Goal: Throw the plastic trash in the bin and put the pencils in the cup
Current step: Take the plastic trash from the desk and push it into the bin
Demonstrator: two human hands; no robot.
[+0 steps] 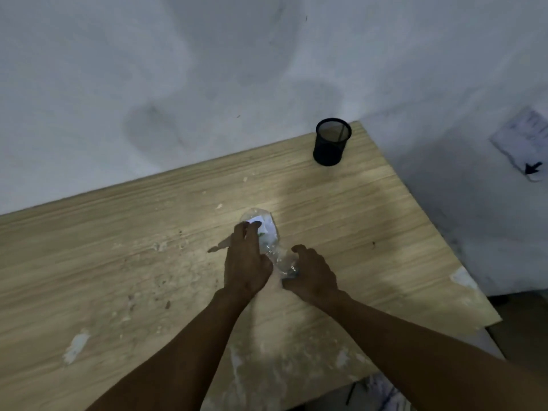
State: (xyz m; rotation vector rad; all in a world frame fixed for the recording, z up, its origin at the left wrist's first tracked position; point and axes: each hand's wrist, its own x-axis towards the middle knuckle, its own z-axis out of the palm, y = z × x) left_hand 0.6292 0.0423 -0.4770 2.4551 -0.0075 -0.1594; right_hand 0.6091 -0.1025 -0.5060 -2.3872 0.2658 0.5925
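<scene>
A crumpled clear plastic bag (268, 232) with white paper inside lies on the wooden table (118, 262) near its middle. My left hand (246, 262) rests on the bag's left side, fingers pressed onto it. My right hand (312, 271) pinches the bag's near end between thumb and fingers. A thin pencil-like stick (218, 247) pokes out to the left from under my left hand. A black mesh cup (332, 142) stands upright at the table's far right corner, with one thin stick leaning inside it. No bin is in view.
The table top is scuffed, with white paint patches (75, 347) and small crumbs. A grey wall rises right behind the table. The table's right edge drops to the floor, where a sheet of paper (525, 140) lies.
</scene>
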